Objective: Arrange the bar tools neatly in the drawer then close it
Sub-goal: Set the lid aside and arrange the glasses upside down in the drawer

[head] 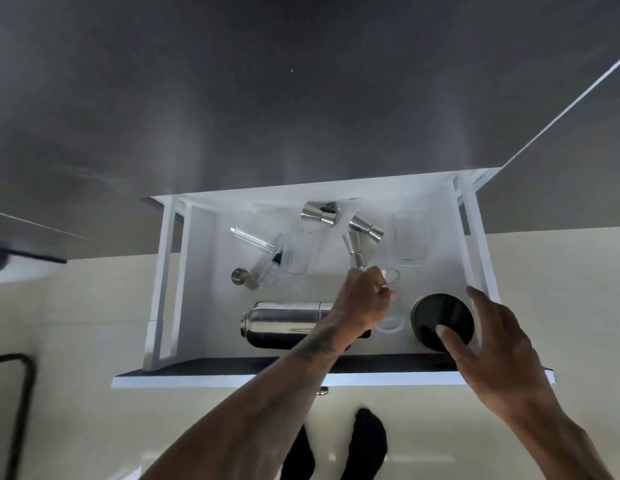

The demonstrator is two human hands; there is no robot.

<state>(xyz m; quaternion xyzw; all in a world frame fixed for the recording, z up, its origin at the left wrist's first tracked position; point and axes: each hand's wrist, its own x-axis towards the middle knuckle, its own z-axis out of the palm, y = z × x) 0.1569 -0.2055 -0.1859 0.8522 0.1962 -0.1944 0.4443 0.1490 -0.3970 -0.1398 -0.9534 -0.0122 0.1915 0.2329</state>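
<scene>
I see left hand [362,299] closed on small clear glass [389,308] in open white drawer [481,244]; right hand [502,351] spread, empty, fingertip on round black lid [440,313].

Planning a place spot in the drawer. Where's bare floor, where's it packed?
Bare: the drawer's left strip between the left wall and the ribbed glassware; a patch between the tall glass and the black round lid. Crowded: the back centre with three jiggers, and the front, where the left hand covers the shaker's end.

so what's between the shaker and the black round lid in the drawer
Head view: the left hand, closed on a small clear glass, lies between the shaker and the black lid.
</scene>
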